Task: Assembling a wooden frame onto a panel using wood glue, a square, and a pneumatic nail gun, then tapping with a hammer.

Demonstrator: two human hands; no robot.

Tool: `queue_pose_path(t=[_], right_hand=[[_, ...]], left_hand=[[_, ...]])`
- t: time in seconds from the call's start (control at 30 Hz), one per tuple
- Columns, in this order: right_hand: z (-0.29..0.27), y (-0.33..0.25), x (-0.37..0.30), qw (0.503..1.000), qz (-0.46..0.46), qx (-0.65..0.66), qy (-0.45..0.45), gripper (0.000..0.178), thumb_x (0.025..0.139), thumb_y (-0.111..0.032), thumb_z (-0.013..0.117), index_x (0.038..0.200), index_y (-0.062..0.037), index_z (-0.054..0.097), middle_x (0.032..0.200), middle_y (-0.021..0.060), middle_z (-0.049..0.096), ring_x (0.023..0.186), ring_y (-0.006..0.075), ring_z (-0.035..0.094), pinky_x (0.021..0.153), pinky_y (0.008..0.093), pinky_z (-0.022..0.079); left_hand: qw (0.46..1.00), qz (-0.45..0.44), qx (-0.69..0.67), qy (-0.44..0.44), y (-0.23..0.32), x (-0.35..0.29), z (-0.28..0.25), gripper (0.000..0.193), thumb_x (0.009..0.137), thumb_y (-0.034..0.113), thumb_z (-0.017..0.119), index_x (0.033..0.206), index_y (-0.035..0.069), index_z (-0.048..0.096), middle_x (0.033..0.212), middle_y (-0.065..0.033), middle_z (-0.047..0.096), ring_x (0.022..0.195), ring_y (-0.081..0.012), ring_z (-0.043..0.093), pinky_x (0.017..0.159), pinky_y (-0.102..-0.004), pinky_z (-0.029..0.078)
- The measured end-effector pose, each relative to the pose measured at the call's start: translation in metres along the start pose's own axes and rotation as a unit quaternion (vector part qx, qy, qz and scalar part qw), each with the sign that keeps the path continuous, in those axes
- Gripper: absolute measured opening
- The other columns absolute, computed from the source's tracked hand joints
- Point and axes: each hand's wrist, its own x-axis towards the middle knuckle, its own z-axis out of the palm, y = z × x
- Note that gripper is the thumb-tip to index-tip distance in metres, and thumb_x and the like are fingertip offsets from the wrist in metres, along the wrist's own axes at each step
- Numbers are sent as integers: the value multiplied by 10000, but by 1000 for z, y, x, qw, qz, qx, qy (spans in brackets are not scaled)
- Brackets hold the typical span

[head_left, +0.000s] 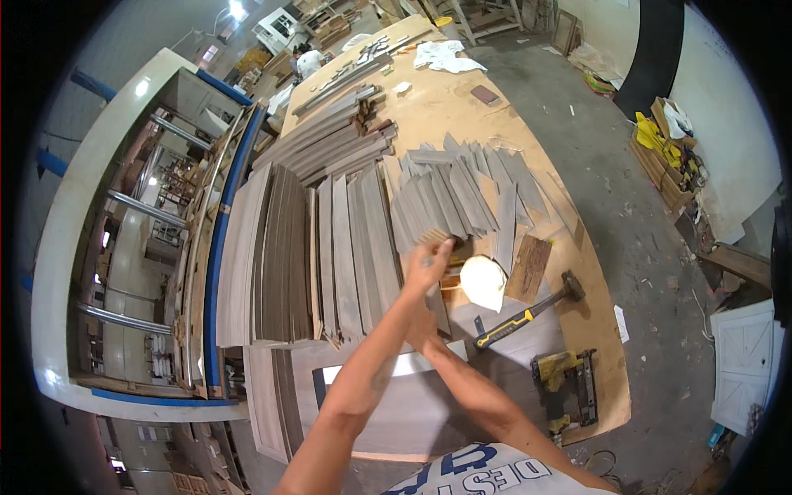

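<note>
My left hand [429,262] reaches over the middle of the workbench, fingers curled round a small light-brown wooden piece with a ridged edge [434,237]. Just below it, my right hand [423,328] is partly covered by my left forearm, and its fingers are hidden. Fanned grey wooden slats [429,202] with angled ends lie right beyond my left hand. To the right of the hands sits a glaring white object [483,283], too bright to make out. A grey panel [511,363] and a pale strip [404,364] lie under my forearms.
A hammer [507,327] and a yellow-black nail gun [565,384] lie at the right, near a brown wood block [529,268]. Tall slat stacks [285,256] stand left, beside a white-framed machine [58,305] with metal rollers. Another person [308,61] is far off.
</note>
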Motion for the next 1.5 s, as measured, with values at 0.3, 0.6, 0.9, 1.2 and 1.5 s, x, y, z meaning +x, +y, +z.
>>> queue_pose_path(t=[0.3,0.6,0.9,1.2,1.5], right_hand=[[74,56,4,915,-85,355,171,450,844,-389,642,1125,-49,552,1078,181,608,1045,371,575,870,466,455],[59,-20,4,948,-187,57,252,622,770,-318,708,1243,13,474,1004,224,634,895,411,636,753,496,501],[-40,-6,-56,926,80,340,-144,770,776,-169,689,1433,70,365,1066,170,617,857,195,631,717,300,520],[-65,-52,-268,875,12,467,-129,662,797,-19,714,1396,-10,432,1222,91,598,1131,199,584,985,340,458],[-44,-117,-354,887,2,336,318,298,937,-209,661,1116,27,625,876,117,710,814,166,645,792,292,497]], left_hand=[[990,-83,118,11,-17,83,76,365,977,268,576,926,-92,599,774,-180,674,689,-229,706,523,-328,564],[935,-71,-347,16,-10,-81,-66,314,995,233,490,1121,-48,550,933,-168,666,800,-234,666,744,-358,548],[893,-171,-412,63,-135,-392,-89,381,975,330,571,1126,-19,561,866,-145,657,803,-242,660,690,-325,506],[951,-203,-123,-199,-291,-401,-93,346,974,392,575,1025,50,591,812,-46,615,714,-156,629,632,-334,537],[928,262,264,-15,-230,-353,-23,650,871,266,677,1395,-5,405,1364,-255,472,1260,-427,448,1054,-489,353]])
